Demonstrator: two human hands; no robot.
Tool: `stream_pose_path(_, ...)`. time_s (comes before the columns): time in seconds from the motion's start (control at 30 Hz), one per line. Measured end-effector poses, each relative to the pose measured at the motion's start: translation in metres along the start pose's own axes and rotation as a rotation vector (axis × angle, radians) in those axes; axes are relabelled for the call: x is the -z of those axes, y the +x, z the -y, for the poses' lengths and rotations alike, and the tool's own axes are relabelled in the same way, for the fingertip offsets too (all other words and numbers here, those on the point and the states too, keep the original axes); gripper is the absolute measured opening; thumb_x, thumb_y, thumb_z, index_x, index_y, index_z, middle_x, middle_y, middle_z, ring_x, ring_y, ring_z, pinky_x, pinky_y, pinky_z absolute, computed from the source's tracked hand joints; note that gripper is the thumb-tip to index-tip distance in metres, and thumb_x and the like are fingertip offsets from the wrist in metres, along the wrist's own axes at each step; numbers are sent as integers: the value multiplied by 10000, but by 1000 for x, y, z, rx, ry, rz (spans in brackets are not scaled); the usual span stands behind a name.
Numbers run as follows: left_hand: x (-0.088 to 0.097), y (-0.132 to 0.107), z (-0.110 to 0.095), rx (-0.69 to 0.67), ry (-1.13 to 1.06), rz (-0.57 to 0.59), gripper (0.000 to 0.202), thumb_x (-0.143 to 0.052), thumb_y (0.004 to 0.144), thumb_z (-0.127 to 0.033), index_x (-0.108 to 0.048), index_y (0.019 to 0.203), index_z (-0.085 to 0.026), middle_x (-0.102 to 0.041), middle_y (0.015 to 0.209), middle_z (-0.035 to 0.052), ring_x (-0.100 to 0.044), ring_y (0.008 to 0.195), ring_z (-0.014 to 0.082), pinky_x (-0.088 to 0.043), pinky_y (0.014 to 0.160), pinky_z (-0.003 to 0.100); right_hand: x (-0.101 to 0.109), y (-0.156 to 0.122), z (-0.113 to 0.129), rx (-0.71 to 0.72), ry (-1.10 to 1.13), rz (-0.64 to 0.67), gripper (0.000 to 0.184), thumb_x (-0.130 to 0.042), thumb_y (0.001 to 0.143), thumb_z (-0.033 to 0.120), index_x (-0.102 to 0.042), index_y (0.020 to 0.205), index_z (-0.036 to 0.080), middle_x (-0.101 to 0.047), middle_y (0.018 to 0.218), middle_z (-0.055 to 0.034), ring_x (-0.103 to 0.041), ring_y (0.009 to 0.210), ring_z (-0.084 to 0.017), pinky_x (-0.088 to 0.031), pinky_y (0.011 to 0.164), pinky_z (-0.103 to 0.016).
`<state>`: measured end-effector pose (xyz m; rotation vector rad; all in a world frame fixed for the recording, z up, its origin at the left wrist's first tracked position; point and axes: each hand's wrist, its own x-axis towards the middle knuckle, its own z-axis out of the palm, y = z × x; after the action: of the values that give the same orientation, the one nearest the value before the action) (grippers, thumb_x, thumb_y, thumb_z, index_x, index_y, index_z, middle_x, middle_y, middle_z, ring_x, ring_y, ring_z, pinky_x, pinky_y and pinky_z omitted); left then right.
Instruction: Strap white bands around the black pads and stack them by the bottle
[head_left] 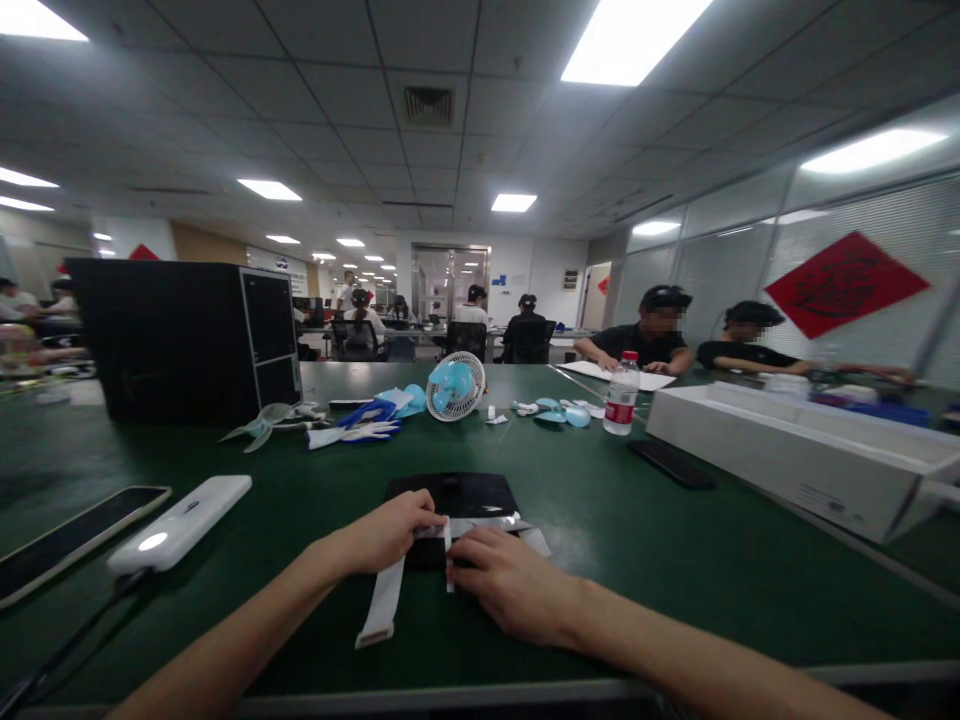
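My left hand (390,530) and my right hand (510,585) rest on the green table (637,540) near its front edge. Both pinch a flat white ribbon cable (384,603) where it meets a black flat device (454,497). One end of the cable trails toward me from under my left hand. A second grey-white strip (536,540) pokes out past my right fingers. Both hands have their fingers closed on the cable.
A white power bank (180,522) and a dark phone (71,540) lie at left. Behind stand a black computer case (187,340), a blue desk fan (455,388), gloves (352,430), a water bottle (622,393), another phone (671,464) and a long white box (802,455). People sit at the far side.
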<state>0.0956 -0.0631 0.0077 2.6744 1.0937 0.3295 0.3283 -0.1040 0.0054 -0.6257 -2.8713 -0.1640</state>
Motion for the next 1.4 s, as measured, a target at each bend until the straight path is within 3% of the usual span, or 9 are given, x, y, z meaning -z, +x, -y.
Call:
stream_pose_path(0.4,2,-1,-3,28,21,19,487,-374,801,-39,-568,1174,-284,-509,1157,31,-492,1040,170,-374,921,291,9,-3,3,97,34,-2,313,-443,865,153,-647,1102,164,-583,1192,-90,-477,1106,-203,-384,964,-345)
stream_pose_path(0.53,5,-2,-7,15,3,19,464,-375,806,-51,-582,1154,-280,-511,1142,32,-494,1032,174,-376,925,304,9,-1,2,-18,142,-32,396,-466,808,123,-613,1174,162,-569,1250,-88,-470,1177,-200,-340,1033,-335)
stream_pose_path(0.63,5,-2,-7,13,4,15,460,-373,805,-50,-587,1144,-276,-512,1134,32,-496,1028,173,-379,921,305,7,4,0,-107,189,-54,397,-436,844,146,-583,1212,150,-578,1252,-98,-478,1198,-191,-320,1058,-321)
stream_pose_path(0.77,4,-1,-7,2,14,10,472,-369,790,-31,-594,1130,-268,-522,1118,34,-502,1021,172,-379,916,295,5,8,-1,-137,201,-39,338,-438,901,258,-605,1175,155,-610,1208,-103,-514,1170,-198,-343,1041,-326)
stream_pose_path(0.97,6,-2,-11,-19,29,2,440,-362,820,-53,-603,1122,-265,-542,1078,40,-506,1011,171,-380,922,293,7,9,-3,-142,207,-36,405,-414,934,370,-560,1256,175,-544,1313,-93,-492,1202,-205,-337,1049,-335)
stream_pose_path(1.2,11,-7,-7,-54,50,38,442,-362,875,-114,-582,1183,-341,-534,1122,24,-511,1014,168,-388,914,310,20,-3,-12,-205,250,7,402,-358,956,368,-561,1262,207,-548,1316,-67,-517,1180,-197,-380,1012,-336)
stream_pose_path(1.4,16,-8,-1,-43,1,37,334,-427,875,-162,-657,1070,-304,-567,1124,6,-541,998,150,-406,895,277,23,-12,-24,-266,263,9,425,-320,965,367,-627,1182,169,-609,1235,-74,-568,1107,-200,-420,968,-329)
